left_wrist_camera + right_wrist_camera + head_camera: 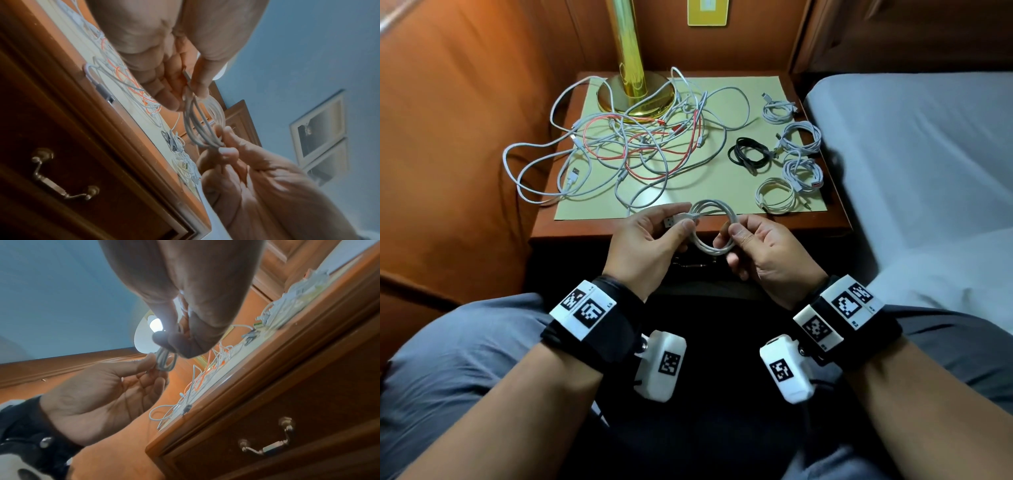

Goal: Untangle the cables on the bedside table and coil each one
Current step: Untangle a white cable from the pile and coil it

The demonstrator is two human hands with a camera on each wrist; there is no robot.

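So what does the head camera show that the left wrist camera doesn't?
Only the head view shows the brass lamp base, the bed and the black coiled cable clearly. Only the left wrist view shows the drawer handle and framed pictures. Both show the left hand and right hand holding the white cable coil.

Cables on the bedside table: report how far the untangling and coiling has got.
Done: five coils lie along the table's right side, four white ones and a black coil. In hand: a white cable, looped, held by the left hand at its plug end and the right hand at the opposite side. Left: the tangle of white and red cables by the lamp base.
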